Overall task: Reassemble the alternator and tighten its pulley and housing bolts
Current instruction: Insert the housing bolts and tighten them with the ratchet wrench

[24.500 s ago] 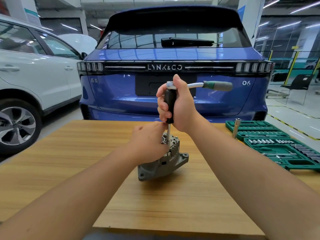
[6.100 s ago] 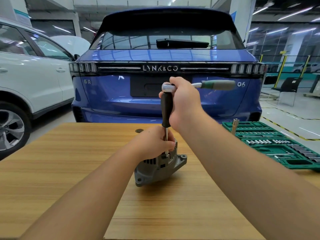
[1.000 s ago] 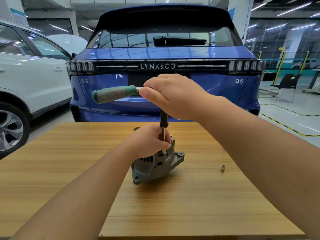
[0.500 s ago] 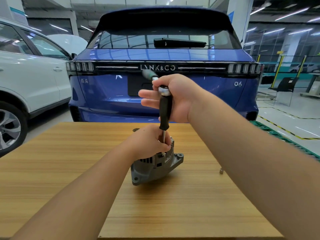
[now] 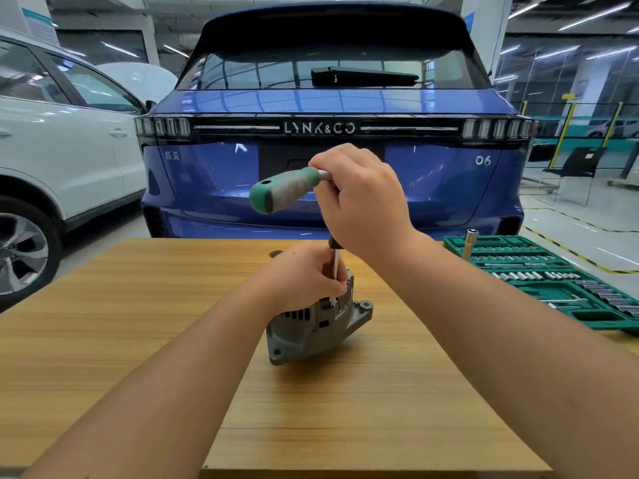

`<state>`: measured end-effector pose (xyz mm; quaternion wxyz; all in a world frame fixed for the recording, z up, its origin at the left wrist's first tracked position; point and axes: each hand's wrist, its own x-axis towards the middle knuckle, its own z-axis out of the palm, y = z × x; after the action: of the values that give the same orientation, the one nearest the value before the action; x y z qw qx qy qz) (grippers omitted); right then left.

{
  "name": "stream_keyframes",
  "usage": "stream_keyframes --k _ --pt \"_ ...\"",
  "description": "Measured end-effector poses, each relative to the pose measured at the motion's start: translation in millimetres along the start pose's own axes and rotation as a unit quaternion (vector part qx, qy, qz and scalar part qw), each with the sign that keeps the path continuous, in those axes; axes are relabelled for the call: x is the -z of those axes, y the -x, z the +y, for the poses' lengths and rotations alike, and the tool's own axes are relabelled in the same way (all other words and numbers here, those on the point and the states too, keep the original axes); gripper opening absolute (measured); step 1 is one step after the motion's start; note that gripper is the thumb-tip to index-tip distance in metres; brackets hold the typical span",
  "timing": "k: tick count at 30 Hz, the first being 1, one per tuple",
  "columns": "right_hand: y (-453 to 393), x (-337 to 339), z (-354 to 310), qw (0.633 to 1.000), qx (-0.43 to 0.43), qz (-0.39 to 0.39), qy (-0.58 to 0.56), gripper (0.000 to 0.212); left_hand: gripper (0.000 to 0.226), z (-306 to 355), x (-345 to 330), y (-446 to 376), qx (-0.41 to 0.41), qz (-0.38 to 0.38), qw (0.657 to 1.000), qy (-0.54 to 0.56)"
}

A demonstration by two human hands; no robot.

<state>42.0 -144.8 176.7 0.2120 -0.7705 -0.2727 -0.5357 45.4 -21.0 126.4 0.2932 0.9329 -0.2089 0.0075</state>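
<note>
Grey cast-metal alternator (image 5: 320, 328) sits tilted near the middle of the wooden table (image 5: 121, 340), and the left hand (image 5: 304, 276) curls over its top, pinching the thin steel extension shaft (image 5: 335, 262), apparently to keep the body from turning and the shaft seated on a housing bolt. Above it, the right hand (image 5: 363, 202) wraps the head of the green-and-grey-handled ratchet (image 5: 285, 190), whose handle points left and toward the viewer, likely in mid-swing for tightening. A green socket-set case (image 5: 553, 281) lies open at the far right within reach.
</note>
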Motion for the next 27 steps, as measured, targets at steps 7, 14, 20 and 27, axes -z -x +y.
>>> stream_keyframes --k 7,14,20,27 --pt "-2 6 -4 0.993 0.02 -0.112 -0.024 0.062 0.012 1 2 3 -0.007 -0.008 1.0 0.004" --pt "-13 13 -10 0.987 0.02 -0.155 0.041 0.038 0.009 3 2 4 -0.004 -0.007 1.0 0.002" --pt "-56 17 -17 0.932 -0.087 -0.297 0.19 0.046 0.012 1 0 4 -0.003 -0.002 1.0 0.011" --pt "-75 23 -24 0.833 -0.409 -0.345 -0.141 0.019 0.014 -2 -2 3 -0.001 -0.001 1.0 0.005"
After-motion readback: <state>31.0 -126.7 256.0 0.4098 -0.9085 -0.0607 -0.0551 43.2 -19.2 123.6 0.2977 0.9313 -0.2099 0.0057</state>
